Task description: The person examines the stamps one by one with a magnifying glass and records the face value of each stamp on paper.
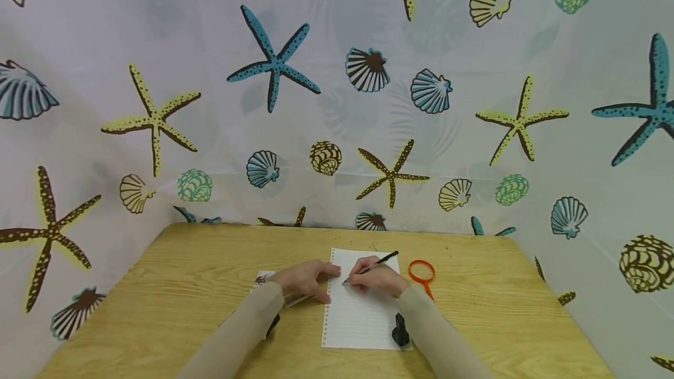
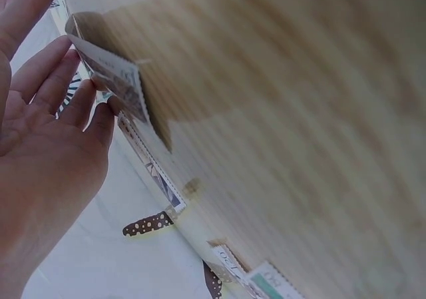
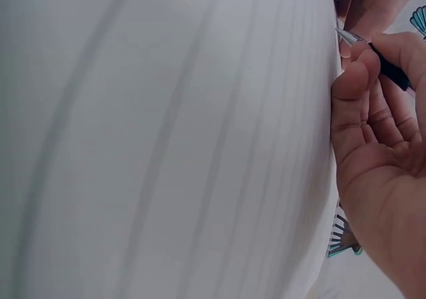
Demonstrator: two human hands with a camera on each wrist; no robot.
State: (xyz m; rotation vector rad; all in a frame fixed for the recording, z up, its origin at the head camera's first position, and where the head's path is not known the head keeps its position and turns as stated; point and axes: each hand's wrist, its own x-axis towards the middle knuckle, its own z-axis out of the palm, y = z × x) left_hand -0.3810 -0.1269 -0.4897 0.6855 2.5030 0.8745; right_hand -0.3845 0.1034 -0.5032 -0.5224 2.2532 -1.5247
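Note:
My right hand [image 1: 380, 278] pinches a black pen [image 1: 387, 258] with a silver tip, also visible in the right wrist view as a pen [image 3: 389, 69]. Its tip is at the upper part of a sheet of lined paper [image 1: 358, 323] with a punched left edge. My left hand [image 1: 304, 278] rests at the sheet's left edge, thumb and fingers spread. Under and beside it lie stamps with perforated edges; one stamp [image 2: 116, 79] stands tilted off the table by the left fingertips in the left wrist view, and another stamp [image 2: 163, 182] lies farther along. The left palm partly hides them in the head view.
An orange-red magnifying glass [image 1: 422, 272] lies right of the paper, its handle partly behind the right forearm. A black object [image 1: 400, 330] shows beside the right wrist over the sheet. The wooden table [image 1: 184, 285] meets a curtain [image 1: 326, 203] printed with shells and starfish.

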